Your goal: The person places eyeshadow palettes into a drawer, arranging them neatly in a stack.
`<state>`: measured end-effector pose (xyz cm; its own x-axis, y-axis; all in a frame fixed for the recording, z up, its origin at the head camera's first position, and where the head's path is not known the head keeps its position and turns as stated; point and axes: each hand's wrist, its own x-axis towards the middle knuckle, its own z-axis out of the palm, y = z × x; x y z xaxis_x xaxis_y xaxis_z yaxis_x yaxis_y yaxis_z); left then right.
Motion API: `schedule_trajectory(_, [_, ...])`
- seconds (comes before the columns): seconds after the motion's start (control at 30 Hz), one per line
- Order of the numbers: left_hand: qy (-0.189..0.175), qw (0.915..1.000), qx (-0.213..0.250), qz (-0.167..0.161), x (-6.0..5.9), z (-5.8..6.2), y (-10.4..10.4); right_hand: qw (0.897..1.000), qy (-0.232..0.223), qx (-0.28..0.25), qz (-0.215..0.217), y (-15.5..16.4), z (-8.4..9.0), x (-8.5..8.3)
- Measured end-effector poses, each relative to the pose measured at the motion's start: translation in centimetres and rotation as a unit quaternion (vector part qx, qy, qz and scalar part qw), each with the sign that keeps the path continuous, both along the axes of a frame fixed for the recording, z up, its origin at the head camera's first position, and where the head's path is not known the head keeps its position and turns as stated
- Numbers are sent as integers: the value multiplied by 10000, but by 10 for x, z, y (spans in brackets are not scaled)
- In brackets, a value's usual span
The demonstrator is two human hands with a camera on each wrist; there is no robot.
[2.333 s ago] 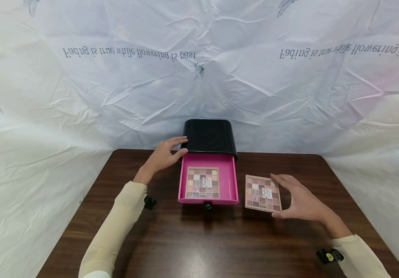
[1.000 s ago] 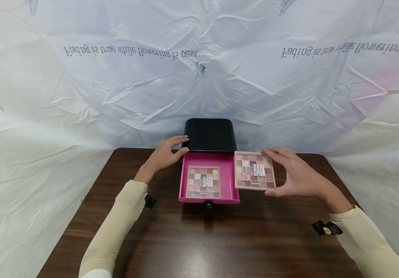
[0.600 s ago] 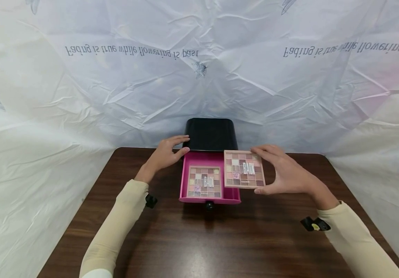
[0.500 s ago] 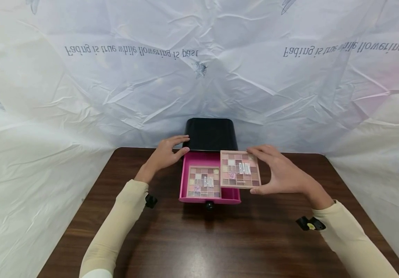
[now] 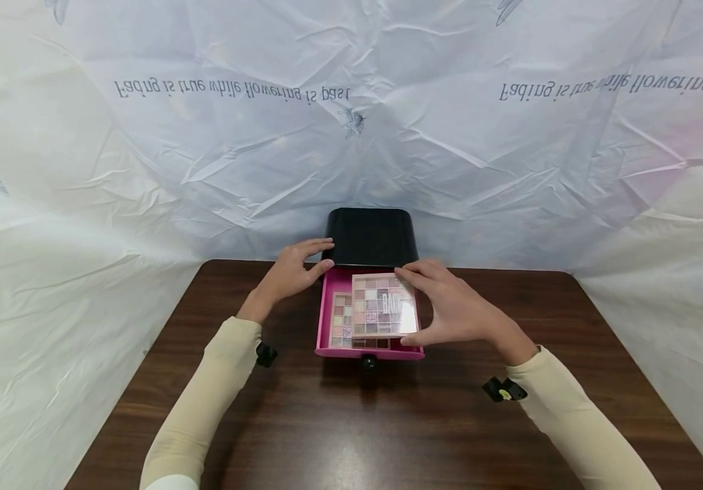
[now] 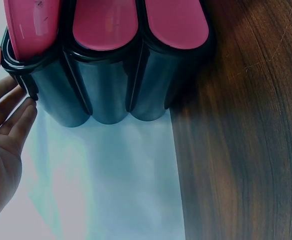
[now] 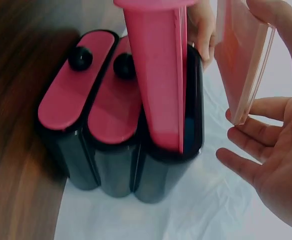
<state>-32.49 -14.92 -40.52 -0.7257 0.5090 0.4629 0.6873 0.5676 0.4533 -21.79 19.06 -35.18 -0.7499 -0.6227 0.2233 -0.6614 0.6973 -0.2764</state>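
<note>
A black three-tier drawer unit (image 5: 371, 238) stands at the table's far edge, its pink top drawer (image 5: 324, 333) pulled out. An eyeshadow palette (image 5: 341, 320) lies in that drawer, partly covered from view. Above it, my right hand (image 5: 458, 307) pinches a second, similar palette (image 5: 375, 306) between thumb and fingers by its right side. In the right wrist view this held palette (image 7: 240, 55) is apart from the drawer, over its open top. My left hand (image 5: 285, 278) rests its extended fingers and thumb against the unit's left side, near the top.
Two lower pink drawers (image 7: 68, 95) with black knobs are pushed in. The brown wooden table (image 5: 351, 422) extends toward me. A white printed sheet (image 5: 253, 156) hangs behind and at both sides, close to the unit's back.
My right hand has lifted the palette from the right side of the table and carried it left, over the pulled-out drawer. My left hand has stayed on the unit.
</note>
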Motion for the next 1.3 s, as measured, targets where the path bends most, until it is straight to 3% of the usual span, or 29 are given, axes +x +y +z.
schedule_trajectory(0.53, [-106,9999,-13,24,-2,-1,0,9998,-121,16,127,-34,-17,-10])
schedule_trajectory(1.3, [-103,9999,24,52,-3,-2,0,9990,-389,187,-84,-38,-23,-12])
